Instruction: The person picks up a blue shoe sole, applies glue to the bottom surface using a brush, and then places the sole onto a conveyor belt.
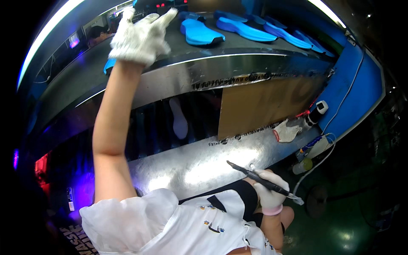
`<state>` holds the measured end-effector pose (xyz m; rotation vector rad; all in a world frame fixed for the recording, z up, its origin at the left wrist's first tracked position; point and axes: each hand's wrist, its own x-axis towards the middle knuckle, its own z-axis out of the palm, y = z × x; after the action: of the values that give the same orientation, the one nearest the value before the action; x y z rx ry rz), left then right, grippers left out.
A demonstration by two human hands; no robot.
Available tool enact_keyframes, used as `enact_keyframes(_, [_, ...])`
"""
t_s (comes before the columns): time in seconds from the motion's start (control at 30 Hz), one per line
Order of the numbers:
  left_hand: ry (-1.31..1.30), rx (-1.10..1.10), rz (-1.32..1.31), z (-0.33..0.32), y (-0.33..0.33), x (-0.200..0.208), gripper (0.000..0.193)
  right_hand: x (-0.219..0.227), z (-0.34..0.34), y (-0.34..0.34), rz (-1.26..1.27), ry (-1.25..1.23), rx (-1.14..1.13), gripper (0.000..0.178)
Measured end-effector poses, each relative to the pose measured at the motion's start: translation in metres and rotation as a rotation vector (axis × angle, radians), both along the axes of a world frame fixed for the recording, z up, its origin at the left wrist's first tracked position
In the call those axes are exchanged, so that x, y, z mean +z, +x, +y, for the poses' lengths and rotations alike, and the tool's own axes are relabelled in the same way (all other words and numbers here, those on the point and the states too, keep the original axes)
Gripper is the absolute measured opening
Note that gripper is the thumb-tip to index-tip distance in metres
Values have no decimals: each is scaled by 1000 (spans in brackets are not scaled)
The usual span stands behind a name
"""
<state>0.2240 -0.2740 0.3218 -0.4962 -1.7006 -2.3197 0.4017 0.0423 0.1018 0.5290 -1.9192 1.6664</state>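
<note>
My left hand (142,38), in a white knit glove, reaches out over the far dark belt with its fingers spread; no held object shows in it. A bit of a blue shoe sole (109,66) shows beside its wrist. To the right of the hand, a bright blue shoe sole (199,32) with a dark end lies on the belt (178,46). Low at the right, my right hand (270,193), gloved in white with a pink cuff, is closed around a slim black pen-shaped tool (267,183). The tool's tip points up and left, above the metal shelf.
More blue soles (246,30) lie farther right along the belt. Beneath it, a pale sole (179,119) sits in the dark opening beside a cardboard sheet (259,106). A spare white glove (287,131) lies on the metal shelf (199,163). A cable hangs along the blue panel (357,97).
</note>
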Motion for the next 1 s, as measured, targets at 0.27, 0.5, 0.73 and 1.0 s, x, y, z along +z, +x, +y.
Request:
enact_keyframes(0.27, [-1553, 949, 338, -97, 10, -39, 41, -11, 22, 9, -251, -77, -203, 20])
enact_keyframes(0.5, [-1098, 736, 418, -147, 5, -69, 24, -32, 9, -1, -185, -157, -242, 25])
enact_keyframes(0.73, [-735, 734, 796, 2, 78, -161, 22, -42, 46, 9, -279, -466, -357, 17])
enact_keyframes(1.0, [-922, -99, 744, 96, 113, -322, 30, -48, 47, 9, -338, -689, -439, 20])
